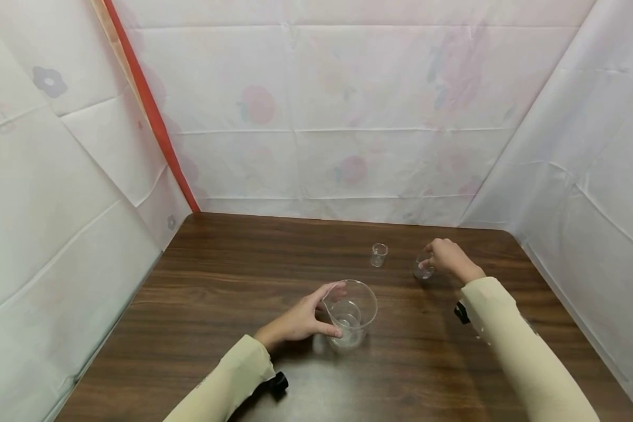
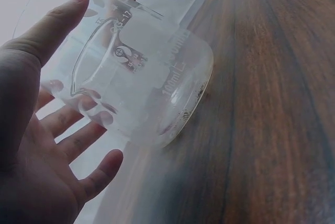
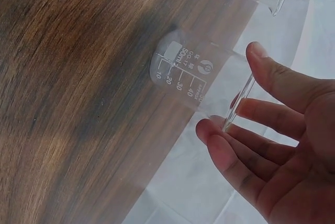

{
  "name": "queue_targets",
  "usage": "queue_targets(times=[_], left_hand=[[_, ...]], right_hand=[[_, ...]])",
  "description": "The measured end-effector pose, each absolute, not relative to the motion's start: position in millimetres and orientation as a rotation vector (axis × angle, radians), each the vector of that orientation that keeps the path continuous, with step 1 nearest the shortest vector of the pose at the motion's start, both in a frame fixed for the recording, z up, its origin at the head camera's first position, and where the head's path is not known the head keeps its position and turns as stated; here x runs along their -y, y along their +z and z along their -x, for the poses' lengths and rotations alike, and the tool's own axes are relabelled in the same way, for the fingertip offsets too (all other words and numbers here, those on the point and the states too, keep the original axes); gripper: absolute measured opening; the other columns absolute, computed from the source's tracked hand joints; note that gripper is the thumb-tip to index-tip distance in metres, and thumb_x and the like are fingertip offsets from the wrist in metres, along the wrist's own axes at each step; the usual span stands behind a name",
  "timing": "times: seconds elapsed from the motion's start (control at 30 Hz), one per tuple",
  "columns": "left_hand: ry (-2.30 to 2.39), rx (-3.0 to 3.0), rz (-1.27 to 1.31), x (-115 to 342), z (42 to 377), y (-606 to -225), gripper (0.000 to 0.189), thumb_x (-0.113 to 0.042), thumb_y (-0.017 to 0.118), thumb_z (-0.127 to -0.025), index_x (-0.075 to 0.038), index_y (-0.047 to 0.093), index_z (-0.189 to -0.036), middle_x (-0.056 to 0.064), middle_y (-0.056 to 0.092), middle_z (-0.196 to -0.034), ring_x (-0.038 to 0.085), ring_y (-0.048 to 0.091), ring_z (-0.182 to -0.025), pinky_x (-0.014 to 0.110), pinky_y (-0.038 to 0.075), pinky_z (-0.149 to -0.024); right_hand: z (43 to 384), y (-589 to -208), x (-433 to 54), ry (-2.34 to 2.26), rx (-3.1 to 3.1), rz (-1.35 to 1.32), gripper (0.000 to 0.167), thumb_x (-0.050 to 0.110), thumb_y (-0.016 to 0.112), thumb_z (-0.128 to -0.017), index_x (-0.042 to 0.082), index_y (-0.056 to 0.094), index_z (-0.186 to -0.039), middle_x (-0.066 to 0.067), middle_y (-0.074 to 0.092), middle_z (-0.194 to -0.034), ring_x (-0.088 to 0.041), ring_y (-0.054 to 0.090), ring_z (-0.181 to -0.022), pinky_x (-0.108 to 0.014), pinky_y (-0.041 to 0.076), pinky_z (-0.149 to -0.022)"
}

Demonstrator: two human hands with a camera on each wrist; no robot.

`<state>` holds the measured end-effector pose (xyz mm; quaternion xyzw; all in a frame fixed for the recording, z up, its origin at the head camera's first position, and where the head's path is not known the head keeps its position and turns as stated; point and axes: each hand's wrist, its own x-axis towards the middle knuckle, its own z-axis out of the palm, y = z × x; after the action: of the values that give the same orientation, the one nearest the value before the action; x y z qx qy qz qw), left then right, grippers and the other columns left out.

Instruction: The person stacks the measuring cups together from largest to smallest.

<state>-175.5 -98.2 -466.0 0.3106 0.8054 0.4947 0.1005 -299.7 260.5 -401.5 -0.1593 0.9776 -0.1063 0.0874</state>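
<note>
Nearest me: my pale cream left sleeve, small black device at its cuff. My left hand grasps a large clear glass beaker from its left side, thumb on the near wall, fingertips against the glass behind, little finger off it. Beaker upright on the dark brown wood-grain table. A smaller round glass rim shows within it, apparently a nested vessel.

Farther out, to the right: my right hand grasps a clear glass beaker marked 50ml at the rim, thumb one side, fingers the other. Base low over the wood; contact, cannot tell.

Just left of that, a tiny clear glass beaker stands upright, touched by neither hand.

Beyond the table edge: white floral-printed cloth, creased; red strip down its left corner.
</note>
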Motion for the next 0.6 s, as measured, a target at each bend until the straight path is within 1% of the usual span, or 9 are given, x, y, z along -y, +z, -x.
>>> queue_targets(times=[0.07, 0.2, 0.3, 0.43, 0.6], left_hand=[[1.453, -2.374, -0.918, 97.8, 176.1, -465.7, 0.089, -0.028, 0.083, -0.077, -0.023, 0.032, -0.150, 0.008, 0.050, -0.147, 0.019, 0.047, -0.134, 0.039, 0.044, -0.100], [1.435, -2.368, -0.917, 97.2, 176.3, -465.2, 0.089, -0.028, 0.083, -0.078, -0.018, 0.033, -0.151, 0.006, 0.050, -0.147, 0.017, 0.047, -0.134, 0.039, 0.044, -0.100], [1.428, -2.365, -0.918, 96.8, 176.7, -465.0, 0.089, -0.027, 0.083, -0.077, -0.015, 0.033, -0.150, 0.005, 0.051, -0.146, 0.018, 0.048, -0.133, 0.038, 0.044, -0.100], [1.436, -2.363, -0.916, 97.1, 177.1, -464.6, 0.088, -0.026, 0.084, -0.077, -0.015, 0.034, -0.149, 0.007, 0.051, -0.146, 0.019, 0.047, -0.134, 0.038, 0.044, -0.100], [1.437, -2.374, -0.926, 97.6, 177.9, -464.1, 0.089, -0.028, 0.084, -0.076, -0.012, 0.035, -0.149, 0.007, 0.052, -0.145, 0.020, 0.048, -0.133, 0.039, 0.046, -0.099]], right_hand=[[299.4, -401.6, -260.5, -0.316, -2.909, 0.464, 0.048, 0.023, 0.073, -0.087, -0.011, 0.063, -0.119, -0.029, 0.065, -0.118, -0.046, 0.061, -0.109, -0.053, 0.051, -0.088], [298.5, -402.8, -260.8, -0.314, -2.902, 0.439, 0.048, 0.024, 0.074, -0.087, -0.010, 0.064, -0.119, -0.028, 0.065, -0.120, -0.047, 0.059, -0.112, -0.053, 0.050, -0.090], [297.9, -403.6, -260.8, -0.310, -2.908, 0.438, 0.047, 0.024, 0.074, -0.086, -0.009, 0.064, -0.118, -0.029, 0.065, -0.119, -0.047, 0.059, -0.111, -0.053, 0.050, -0.090], [297.8, -402.7, -260.2, -0.299, -2.926, 0.462, 0.046, 0.023, 0.074, -0.086, -0.011, 0.064, -0.116, -0.029, 0.066, -0.116, -0.047, 0.060, -0.108, -0.053, 0.051, -0.088], [298.3, -399.7, -258.6, -0.290, -2.928, 0.458, 0.046, 0.023, 0.074, -0.087, -0.010, 0.064, -0.117, -0.029, 0.066, -0.117, -0.048, 0.060, -0.110, -0.055, 0.050, -0.090]])
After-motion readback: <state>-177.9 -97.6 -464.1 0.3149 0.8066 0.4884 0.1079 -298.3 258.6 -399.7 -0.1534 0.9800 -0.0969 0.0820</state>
